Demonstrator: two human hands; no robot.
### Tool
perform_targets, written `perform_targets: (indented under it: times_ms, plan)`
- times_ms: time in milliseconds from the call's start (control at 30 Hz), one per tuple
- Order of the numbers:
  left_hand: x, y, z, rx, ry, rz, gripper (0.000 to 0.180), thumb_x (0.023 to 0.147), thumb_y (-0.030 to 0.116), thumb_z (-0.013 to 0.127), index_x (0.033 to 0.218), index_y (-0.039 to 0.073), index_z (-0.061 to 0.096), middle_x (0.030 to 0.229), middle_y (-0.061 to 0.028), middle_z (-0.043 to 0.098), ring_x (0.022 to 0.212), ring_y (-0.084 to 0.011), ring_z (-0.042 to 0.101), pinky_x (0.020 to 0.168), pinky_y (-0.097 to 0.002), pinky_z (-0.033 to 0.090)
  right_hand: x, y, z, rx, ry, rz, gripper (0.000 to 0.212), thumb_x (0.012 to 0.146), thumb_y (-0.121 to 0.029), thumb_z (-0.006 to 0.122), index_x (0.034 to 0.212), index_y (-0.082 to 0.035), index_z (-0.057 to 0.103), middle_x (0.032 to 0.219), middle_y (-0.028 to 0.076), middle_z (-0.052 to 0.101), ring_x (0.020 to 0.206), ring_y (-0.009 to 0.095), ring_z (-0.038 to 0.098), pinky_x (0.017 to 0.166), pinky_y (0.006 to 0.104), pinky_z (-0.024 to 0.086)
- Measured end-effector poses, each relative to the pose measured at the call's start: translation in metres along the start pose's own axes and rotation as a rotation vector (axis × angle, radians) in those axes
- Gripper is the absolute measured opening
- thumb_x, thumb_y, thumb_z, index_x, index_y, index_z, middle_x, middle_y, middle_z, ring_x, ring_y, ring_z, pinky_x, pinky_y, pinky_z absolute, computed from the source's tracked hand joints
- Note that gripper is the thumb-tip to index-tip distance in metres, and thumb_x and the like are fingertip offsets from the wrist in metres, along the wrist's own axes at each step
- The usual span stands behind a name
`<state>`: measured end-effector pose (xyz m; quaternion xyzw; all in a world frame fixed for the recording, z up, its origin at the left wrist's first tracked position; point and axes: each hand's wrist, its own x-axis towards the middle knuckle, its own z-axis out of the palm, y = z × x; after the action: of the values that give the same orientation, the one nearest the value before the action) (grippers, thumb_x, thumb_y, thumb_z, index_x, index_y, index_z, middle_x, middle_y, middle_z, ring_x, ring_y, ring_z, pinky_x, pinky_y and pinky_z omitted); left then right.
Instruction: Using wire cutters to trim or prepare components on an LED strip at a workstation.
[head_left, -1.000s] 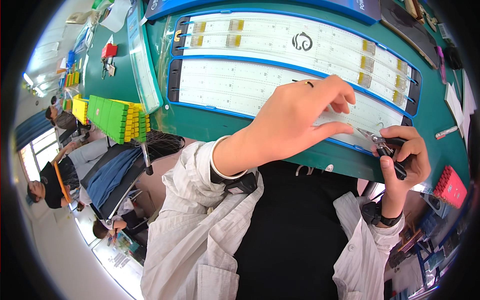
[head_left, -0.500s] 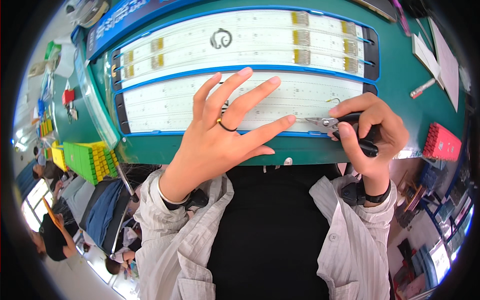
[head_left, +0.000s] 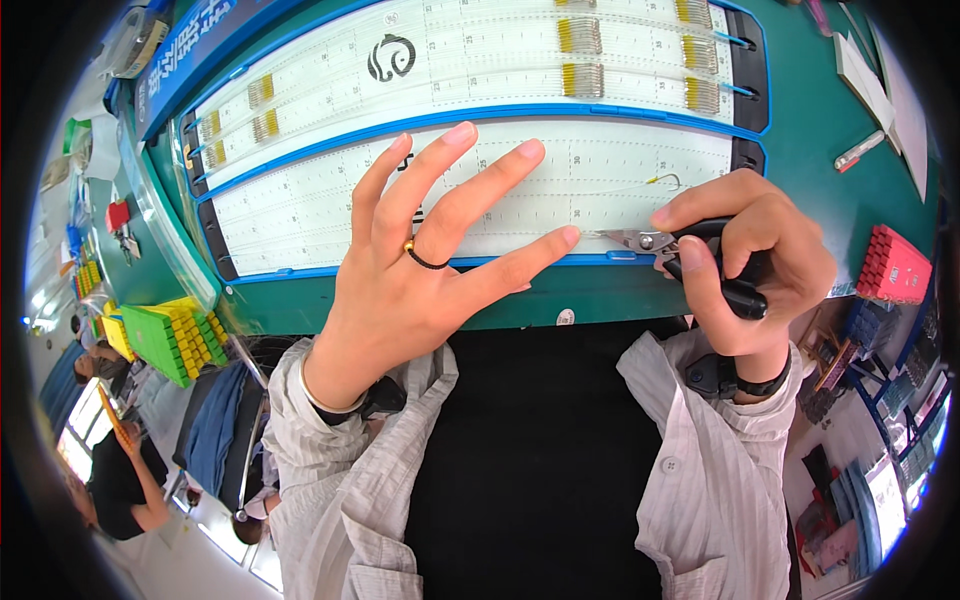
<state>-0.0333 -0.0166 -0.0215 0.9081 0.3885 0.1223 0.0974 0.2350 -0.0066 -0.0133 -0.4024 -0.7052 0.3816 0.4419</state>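
My left hand (head_left: 415, 260) lies with fingers spread over the white ruled board of a long blue-edged case (head_left: 320, 205). A dark ring with a gold bead is on one finger. In my right hand (head_left: 785, 250) I grip small black-handled nippers (head_left: 650, 240). Their pointed jaws face left, close to my left index fingertip; whether the tips hold anything is too fine to tell. Just above the nippers, a small fishing hook (head_left: 672, 180) with a yellow-bound shank rests on the board.
The case's opened upper half (head_left: 480, 75) carries bundles of yellow-bound hooks (head_left: 582, 80) with lines stretched across. To the right stand a red ridged block (head_left: 892, 265) and a marker-like stick (head_left: 860, 150). Green and yellow ridged blocks (head_left: 165, 340) sit left. Another person (head_left: 125, 480) is at far left.
The whole view has shifted, so the case appears farther left and higher. Both hands keep nearly the same pose, the nippers still beside my left index fingertip.
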Motion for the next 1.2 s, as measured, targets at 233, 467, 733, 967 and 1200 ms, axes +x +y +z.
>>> perform_targets:
  times_ms: [233,467,733,967,1200]
  plan:
    - [-0.001,-0.004,0.005,0.067,0.049,0.043,0.048,0.067,0.024,0.076,0.113,0.037,0.074,0.144,-0.0027,0.052,0.142,-0.0322,0.029,0.114,-0.0496,0.034,0.000,-0.002,-0.001,-0.037,-0.038,0.005,0.027,0.073,0.010,0.061,0.070,-0.008,0.042,0.085,0.024,0.071,0.073,0.020,0.065,0.065,0.0275,0.049]
    - [0.002,0.002,-0.002,0.005,-0.019,-0.021,0.056,0.058,0.026,0.081,0.113,0.038,0.074,0.145,-0.0027,0.052,0.143,-0.0322,0.028,0.114,-0.0501,0.033,-0.002,-0.002,-0.001,-0.039,-0.023,0.008,0.025,0.072,0.011,0.059,0.070,-0.008,0.042,0.085,0.023,0.071,0.072,0.020,0.064,0.064,0.0269,0.048]
    - [0.002,0.002,-0.001,-0.010,-0.024,-0.022,0.059,0.056,0.028,0.082,0.114,0.038,0.073,0.146,-0.0027,0.052,0.143,-0.0329,0.028,0.115,-0.0512,0.032,0.001,0.003,0.002,-0.012,0.048,-0.064,0.025,0.064,0.014,0.062,0.065,-0.005,0.045,0.076,0.021,0.069,0.061,0.019,0.065,0.054,0.0251,0.049]
    - [0.004,0.003,-0.005,-0.035,-0.057,-0.036,0.055,0.058,0.026,0.082,0.111,0.035,0.075,0.145,-0.0040,0.053,0.142,-0.0339,0.029,0.115,-0.0506,0.033,0.001,0.003,0.007,-0.013,0.049,-0.110,0.027,0.063,0.016,0.063,0.065,-0.005,0.046,0.075,0.021,0.068,0.061,0.021,0.065,0.054,0.0262,0.050]
    - [-0.001,-0.006,0.003,-0.047,0.121,0.059,0.040,0.063,0.024,0.083,0.102,0.021,0.077,0.135,-0.0067,0.060,0.138,-0.0342,0.035,0.113,-0.0446,0.037,0.000,-0.001,0.004,-0.009,0.016,-0.057,0.027,0.067,0.013,0.064,0.068,-0.005,0.044,0.081,0.023,0.069,0.066,0.021,0.065,0.059,0.0270,0.050]
